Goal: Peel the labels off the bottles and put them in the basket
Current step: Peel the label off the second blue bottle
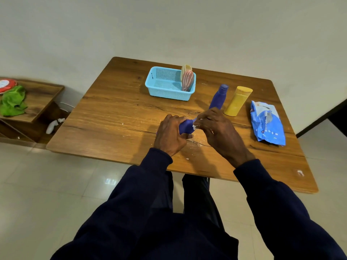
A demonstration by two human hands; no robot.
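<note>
As the left hand point(170, 135) wraps the purple bottle point(185, 127) and the right hand point(216, 126) pinches a white label scrap point(195, 126), a sharp tug could shred it

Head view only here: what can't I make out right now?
All head view.
Held purple bottle: mostly covered by the left hand gripping it and the right hand pinching a white label scrap; remaining label unclear.
Standing purple bottle: base hidden behind the right hand.
Cream bottle in the basket: largely hidden behind the pink bottle.
Blue packet: print too small to read.
Red-and-white item: cut off by the left edge.
</note>
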